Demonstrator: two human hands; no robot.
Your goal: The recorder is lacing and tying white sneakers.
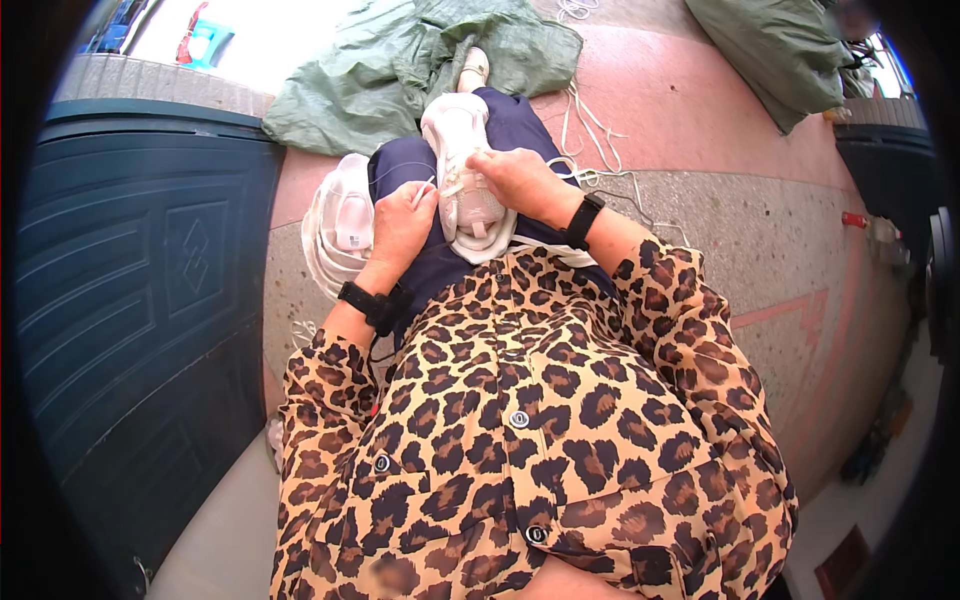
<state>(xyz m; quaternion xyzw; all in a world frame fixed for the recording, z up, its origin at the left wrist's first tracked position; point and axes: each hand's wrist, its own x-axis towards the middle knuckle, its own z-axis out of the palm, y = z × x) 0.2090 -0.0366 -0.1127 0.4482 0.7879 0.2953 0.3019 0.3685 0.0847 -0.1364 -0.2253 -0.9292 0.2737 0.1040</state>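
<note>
A white sneaker (462,150) lies sole-down on my lap, over dark blue trousers (520,125). My right hand (515,180) grips the shoe's upper at the lacing area. My left hand (402,222) pinches a thin white lace (425,187) beside the shoe, pulling it taut to the left. Both wrists wear black bands, and leopard-print sleeves cover my forearms. A second white sneaker (340,220) rests against my left thigh, just beyond my left hand.
A dark green panelled door (150,280) fills the left side. Green tarp-like sacks (400,60) lie ahead on the pink and speckled stone floor (760,230), another sack (780,50) at the upper right. Loose white cords (590,130) trail on the floor.
</note>
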